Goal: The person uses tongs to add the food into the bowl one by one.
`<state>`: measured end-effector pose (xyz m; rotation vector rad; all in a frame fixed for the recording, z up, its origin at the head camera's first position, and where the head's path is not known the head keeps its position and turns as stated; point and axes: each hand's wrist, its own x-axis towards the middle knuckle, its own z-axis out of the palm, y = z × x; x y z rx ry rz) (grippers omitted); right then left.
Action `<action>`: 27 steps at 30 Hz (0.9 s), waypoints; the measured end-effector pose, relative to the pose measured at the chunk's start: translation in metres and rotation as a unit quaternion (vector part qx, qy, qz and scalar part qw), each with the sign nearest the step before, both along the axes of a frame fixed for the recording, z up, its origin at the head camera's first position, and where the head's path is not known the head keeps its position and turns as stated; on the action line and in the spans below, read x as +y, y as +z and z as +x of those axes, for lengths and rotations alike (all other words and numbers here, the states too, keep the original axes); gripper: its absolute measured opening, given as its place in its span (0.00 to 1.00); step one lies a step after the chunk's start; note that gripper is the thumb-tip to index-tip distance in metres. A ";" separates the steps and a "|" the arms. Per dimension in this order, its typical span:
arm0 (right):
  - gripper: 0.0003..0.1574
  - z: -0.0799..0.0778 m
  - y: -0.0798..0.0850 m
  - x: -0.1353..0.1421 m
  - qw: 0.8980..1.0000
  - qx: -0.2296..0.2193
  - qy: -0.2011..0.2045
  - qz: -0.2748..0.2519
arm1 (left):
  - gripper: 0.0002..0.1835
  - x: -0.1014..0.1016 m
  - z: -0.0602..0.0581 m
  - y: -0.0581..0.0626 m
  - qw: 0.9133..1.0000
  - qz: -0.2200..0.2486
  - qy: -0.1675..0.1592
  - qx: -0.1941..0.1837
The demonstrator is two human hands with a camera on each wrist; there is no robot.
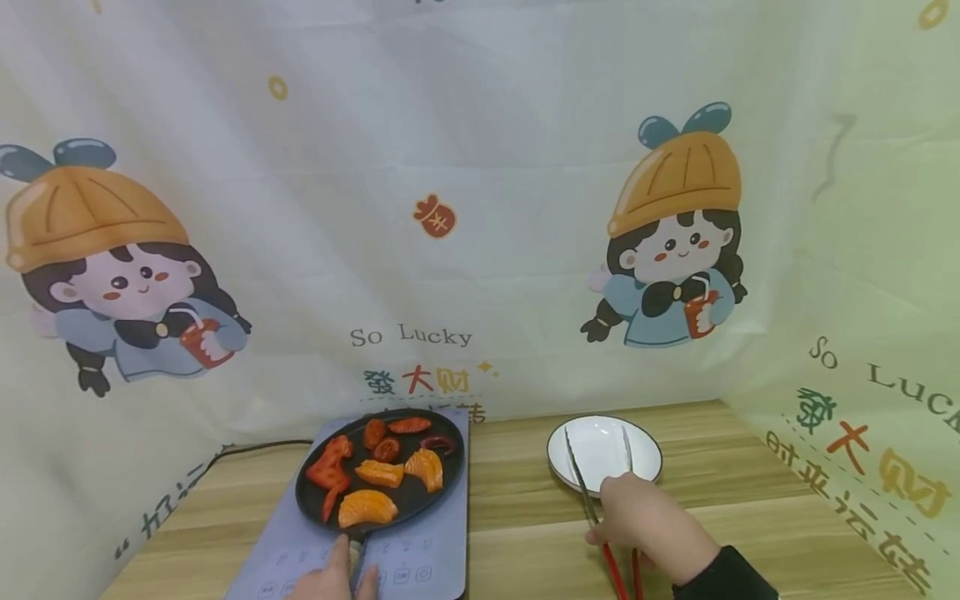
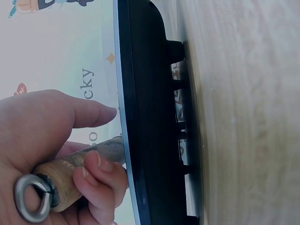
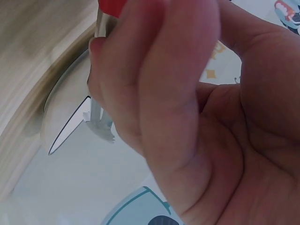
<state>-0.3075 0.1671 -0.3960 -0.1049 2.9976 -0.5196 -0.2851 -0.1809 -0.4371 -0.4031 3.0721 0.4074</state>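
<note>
In the head view my left hand [image 1: 333, 579] is at the lower edge, by the handle of a black frying pan [image 1: 417, 498]. The left wrist view shows its fingers curled round the wooden handle [image 2: 63, 183], which ends in a metal ring [image 2: 22, 199]. The pan holds orange salmon-like pieces [image 1: 367, 507], a red chicken wing [image 1: 327, 473] and other reddish food pieces. At the right, my right hand [image 1: 637, 521] grips red-handled metal tongs [image 1: 614, 572]. The tongs' two arms are spread over a white, dark-rimmed plate [image 1: 600, 442]. The right wrist view hides most of the tongs behind the fingers.
Under the pan lies a flat grey induction cooktop [image 1: 446, 542] with printed touch symbols. A black cord [image 1: 262, 447] runs from behind it to the left. The wood-grain table [image 1: 510, 500] meets a printed cloth backdrop [image 1: 517, 250] at the back and sides.
</note>
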 end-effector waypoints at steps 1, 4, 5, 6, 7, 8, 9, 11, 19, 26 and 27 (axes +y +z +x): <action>0.27 0.000 0.000 0.001 1.000 0.002 -0.002 0.001 | 0.38 0.000 0.000 0.000 1.000 0.000 -0.001 0.001; 0.27 0.000 0.000 0.003 1.000 0.008 0.001 0.010 | 0.38 0.000 0.000 0.000 1.000 0.002 -0.004 0.004; 0.26 0.000 0.000 0.004 1.000 0.009 0.002 0.011 | 0.38 0.000 0.001 0.000 1.000 0.003 -0.006 0.006; 0.26 0.000 0.000 0.004 1.000 0.009 0.002 0.013 | 0.38 -0.001 0.001 0.000 1.000 0.003 -0.008 0.008; 0.26 0.000 0.000 0.005 1.000 0.008 0.002 0.015 | 0.38 -0.001 0.001 0.000 1.000 0.002 -0.009 0.010; 0.26 0.001 0.001 0.005 1.000 0.006 0.004 0.017 | 0.38 -0.001 0.001 0.000 1.000 0.003 -0.010 0.010; 0.26 0.001 0.001 0.006 1.000 0.002 0.004 0.017 | 0.38 -0.001 0.002 0.000 1.000 0.003 -0.010 0.010; 0.26 0.003 0.003 0.007 1.000 -0.004 0.003 0.018 | 0.37 0.000 0.002 0.000 1.000 0.003 -0.010 0.009; 0.27 0.008 0.007 0.009 0.999 -0.016 -0.002 0.033 | 0.38 0.003 0.001 0.000 1.000 0.001 -0.009 0.006; 0.27 0.010 0.012 0.011 0.999 0.009 0.010 0.042 | 0.37 -0.001 -0.006 -0.006 1.000 0.011 -0.009 0.004; 0.27 0.010 0.013 0.011 0.999 0.021 0.014 0.044 | 0.36 -0.002 -0.006 -0.008 1.000 0.012 -0.009 0.005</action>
